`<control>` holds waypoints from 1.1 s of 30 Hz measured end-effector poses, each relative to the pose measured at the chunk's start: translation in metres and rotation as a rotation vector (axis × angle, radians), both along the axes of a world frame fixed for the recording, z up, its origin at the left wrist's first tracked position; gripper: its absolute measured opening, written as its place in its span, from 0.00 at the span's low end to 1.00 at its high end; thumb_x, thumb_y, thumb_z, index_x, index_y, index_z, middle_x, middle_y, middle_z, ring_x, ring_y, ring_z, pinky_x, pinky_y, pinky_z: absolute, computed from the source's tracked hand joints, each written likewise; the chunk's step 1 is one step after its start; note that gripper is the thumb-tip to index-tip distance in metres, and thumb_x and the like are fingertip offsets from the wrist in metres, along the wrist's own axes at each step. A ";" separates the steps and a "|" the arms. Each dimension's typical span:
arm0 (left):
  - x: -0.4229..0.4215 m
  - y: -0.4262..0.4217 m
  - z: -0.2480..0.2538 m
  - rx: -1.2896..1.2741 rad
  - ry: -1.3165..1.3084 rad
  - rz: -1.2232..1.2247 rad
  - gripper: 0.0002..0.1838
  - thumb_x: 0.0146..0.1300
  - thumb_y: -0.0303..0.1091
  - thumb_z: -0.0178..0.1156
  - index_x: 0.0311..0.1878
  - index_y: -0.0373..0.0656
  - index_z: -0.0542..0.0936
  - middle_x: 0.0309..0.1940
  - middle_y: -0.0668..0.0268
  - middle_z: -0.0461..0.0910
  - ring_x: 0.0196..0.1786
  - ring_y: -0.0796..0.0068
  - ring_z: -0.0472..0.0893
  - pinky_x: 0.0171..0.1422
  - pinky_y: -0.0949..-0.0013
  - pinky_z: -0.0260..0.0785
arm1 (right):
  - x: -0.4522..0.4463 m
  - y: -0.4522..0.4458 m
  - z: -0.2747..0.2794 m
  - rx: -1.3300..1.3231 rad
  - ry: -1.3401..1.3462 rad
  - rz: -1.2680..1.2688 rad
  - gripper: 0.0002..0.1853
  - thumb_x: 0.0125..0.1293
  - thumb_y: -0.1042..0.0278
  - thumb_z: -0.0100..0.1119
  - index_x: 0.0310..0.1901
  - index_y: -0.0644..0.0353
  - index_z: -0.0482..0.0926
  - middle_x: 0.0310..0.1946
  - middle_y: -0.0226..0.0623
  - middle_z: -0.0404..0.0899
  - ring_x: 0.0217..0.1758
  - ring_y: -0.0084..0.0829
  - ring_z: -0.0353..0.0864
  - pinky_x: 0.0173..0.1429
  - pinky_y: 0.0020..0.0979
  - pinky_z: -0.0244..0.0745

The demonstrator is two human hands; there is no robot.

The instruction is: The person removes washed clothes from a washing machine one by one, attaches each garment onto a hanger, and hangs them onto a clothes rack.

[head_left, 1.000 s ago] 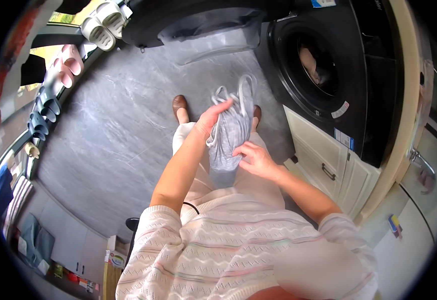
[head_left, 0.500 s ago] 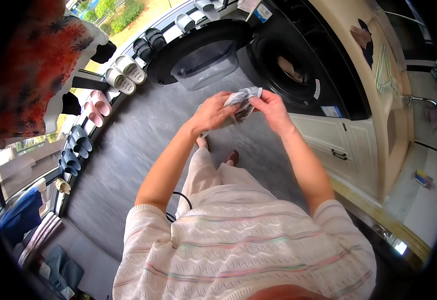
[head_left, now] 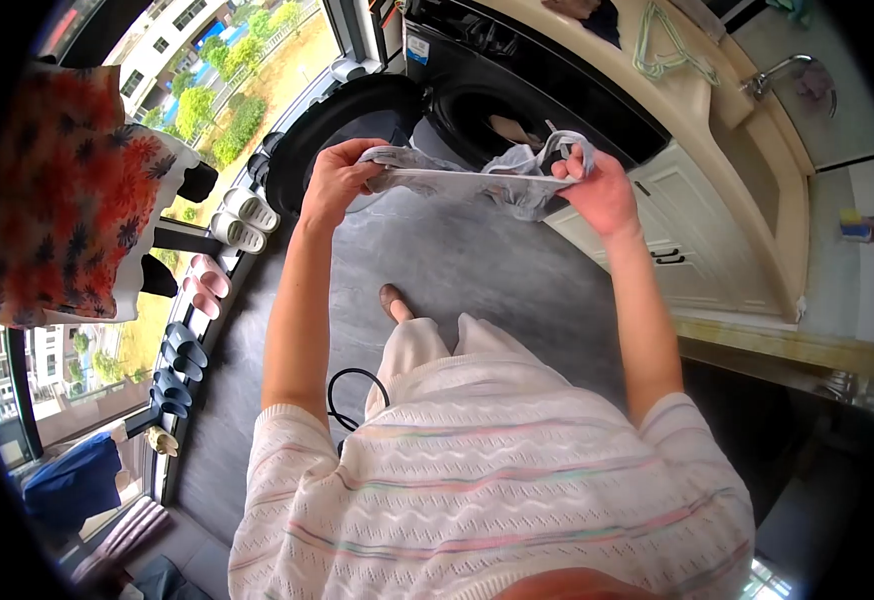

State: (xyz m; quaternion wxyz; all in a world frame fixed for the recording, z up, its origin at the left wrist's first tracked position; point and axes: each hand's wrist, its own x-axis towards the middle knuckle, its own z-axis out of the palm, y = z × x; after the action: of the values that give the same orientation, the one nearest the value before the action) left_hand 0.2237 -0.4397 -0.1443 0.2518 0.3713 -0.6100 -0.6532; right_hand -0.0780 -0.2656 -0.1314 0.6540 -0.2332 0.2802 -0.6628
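Observation:
A light grey garment (head_left: pixel 447 183) with a thin edge band is stretched between my hands, above the floor; it looks like underwear, though its exact kind is unclear. My left hand (head_left: pixel 337 183) pinches one end of it. My right hand (head_left: pixel 604 195) grips the other end, with part of the cloth looped around the fingers. A loose, sheer fold hangs near the right hand. Just beyond the hands is a black front-loading washing machine (head_left: pixel 582 100), its round door (head_left: pixel 302 125) swung wide to the left. A pale cloth (head_left: pixel 512 130) shows in the drum opening.
Along the window on the left stand several pairs of slippers (head_left: pixel 247 215). A red floral garment (head_left: pixel 67 200) hangs at the left. On the right are a white cabinet (head_left: pixel 702 230), a counter with green hangers (head_left: pixel 657 45) and a faucet (head_left: pixel 782 70).
My hands have moved apart and spread the bunched garment into a stretched span. The camera view has shifted, so more of the window shows and the washing machine sits higher.

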 end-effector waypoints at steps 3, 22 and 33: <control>-0.009 0.012 0.002 0.171 0.090 -0.016 0.12 0.54 0.23 0.52 0.42 0.38 0.78 0.30 0.70 0.78 0.27 0.85 0.73 0.27 0.83 0.63 | -0.020 0.034 -0.030 0.140 0.147 0.132 0.16 0.63 0.59 0.49 0.45 0.60 0.73 0.17 0.26 0.66 0.36 0.32 0.75 0.46 0.36 0.66; -0.007 0.046 -0.066 0.808 0.125 -0.136 0.08 0.60 0.28 0.52 0.41 0.35 0.74 0.35 0.64 0.77 0.35 0.75 0.78 0.42 0.74 0.72 | 0.004 0.120 -0.060 0.858 0.512 0.074 0.14 0.62 0.68 0.47 0.49 0.59 0.72 0.21 0.29 0.73 0.11 0.15 0.62 0.19 0.23 0.68; 0.002 0.031 -0.090 0.891 0.209 -0.227 0.05 0.55 0.28 0.55 0.36 0.46 0.75 0.30 0.71 0.77 0.33 0.78 0.76 0.38 0.70 0.69 | 0.018 0.111 -0.059 0.887 0.614 -0.260 0.09 0.58 0.68 0.53 0.40 0.59 0.72 0.32 0.32 0.77 0.23 0.22 0.75 0.25 0.28 0.73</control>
State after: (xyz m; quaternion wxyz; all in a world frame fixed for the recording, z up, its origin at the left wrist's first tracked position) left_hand 0.2257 -0.4084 -0.2338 0.0552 0.3063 -0.2785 -0.9086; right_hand -0.0599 -0.1549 -0.1903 0.4904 -0.0813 0.7369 -0.4580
